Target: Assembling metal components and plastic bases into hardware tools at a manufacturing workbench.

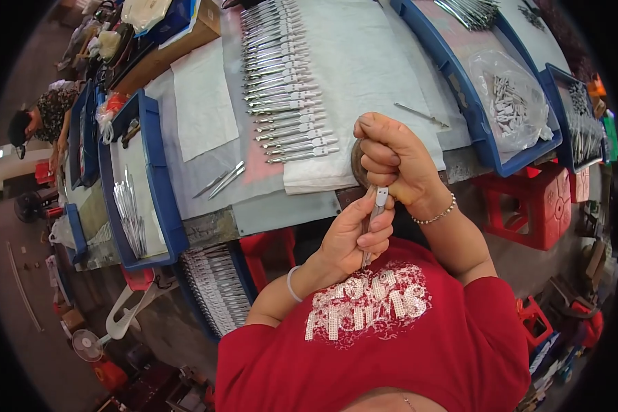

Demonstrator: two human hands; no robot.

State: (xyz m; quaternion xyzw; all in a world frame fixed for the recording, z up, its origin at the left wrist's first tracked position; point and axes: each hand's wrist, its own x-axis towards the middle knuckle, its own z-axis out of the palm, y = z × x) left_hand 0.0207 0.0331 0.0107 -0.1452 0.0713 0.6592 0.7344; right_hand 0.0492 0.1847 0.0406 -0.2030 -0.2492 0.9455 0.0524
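Note:
My left hand [357,237] is closed around a slim silver metal piece [380,199]. Its flat, pale end with two dark holes sticks up between thumb and fingers, and a thin shaft shows below them. Just above, my right hand [395,158] makes a fist over the bench's front edge; its fingers hide what they grip. A round, dark brown object [357,163] shows behind that fist, and I cannot tell whether the fist holds it. Left of the hands, a long row of similar silver pieces [295,130] lies side by side on white cloth [357,62].
One thin metal rod [421,115] lies on the right. Blue trays [159,151] flank the bench, holding silver parts and a plastic bag of small fittings [508,103]. Several loose rods [225,180] lie front left. Red stools [539,206] stand below; a person [51,113] is far left.

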